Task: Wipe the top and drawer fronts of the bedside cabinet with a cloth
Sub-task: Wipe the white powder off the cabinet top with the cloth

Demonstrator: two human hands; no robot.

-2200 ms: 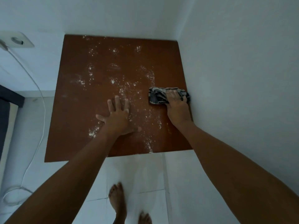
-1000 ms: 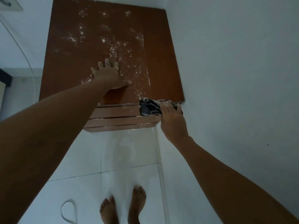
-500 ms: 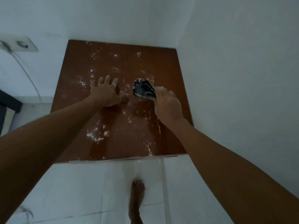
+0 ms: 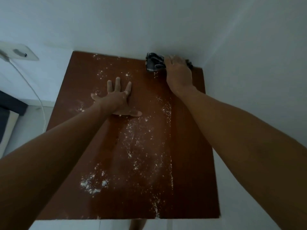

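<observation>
Both arms were stretched out over the bedside cabinet (image 4: 186,146), whose brown top filled most of what could be seen. The left hand (image 4: 116,98) lay flat on the top, palm down, a little left of the middle and nearer the back edge than the front, with its fingers (image 4: 117,83) spread apart and the thumb stuck out to the right; it held nothing and simply pressed on the wood. The right arm reached further, along the right side of the top, and the right hand (image 4: 178,73) sat at the back right corner, close against the wall (image 4: 149,22), knuckles up. Its fingers were curled down and clamped on the cloth (image 4: 154,63), a dark bunched rag with pale streaks, most of which stuck out to the left of the hand while a small dark bit showed at the hand's right. The cloth rested on the top right at the back edge. There were two hands, one cloth and one cabinet top. White powder (image 4: 93,184) was scattered over the wood in many specks, thickest near the front left and down the middle, with a thin pale line running front to back near the right side. On the left wall was one socket (image 4: 20,53) with one white cable (image 4: 33,90) hanging from it.
</observation>
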